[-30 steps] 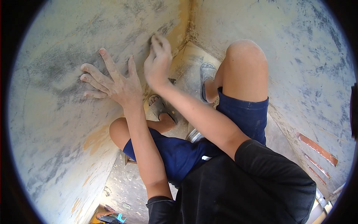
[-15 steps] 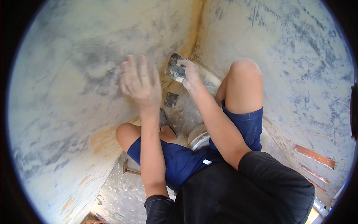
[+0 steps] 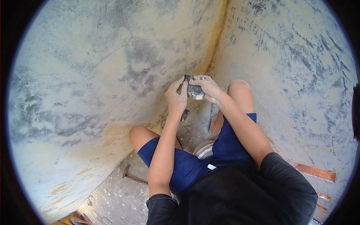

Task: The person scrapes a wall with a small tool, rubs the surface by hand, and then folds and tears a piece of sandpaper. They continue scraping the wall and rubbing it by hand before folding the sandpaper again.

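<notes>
A dark, worn block with pale dust on it is held between my hands, in front of the corner where two walls meet. My left hand grips its left edge, thumb and fingers closed on it. From the right, my right hand holds the same block, with the thumb over its face. Below my left hand, a second small dark piece lies on the floor, partly hidden by the forearm.
Patchy walls rise on the left and right. A round pale bucket is between my legs. A hammer-like tool lies on the floor at lower left. Reddish strips show low on the right wall.
My left hand, open with fingers spread before, has moved right and taken hold of the block's left edge. My right hand still holds the block. The view has shifted.
</notes>
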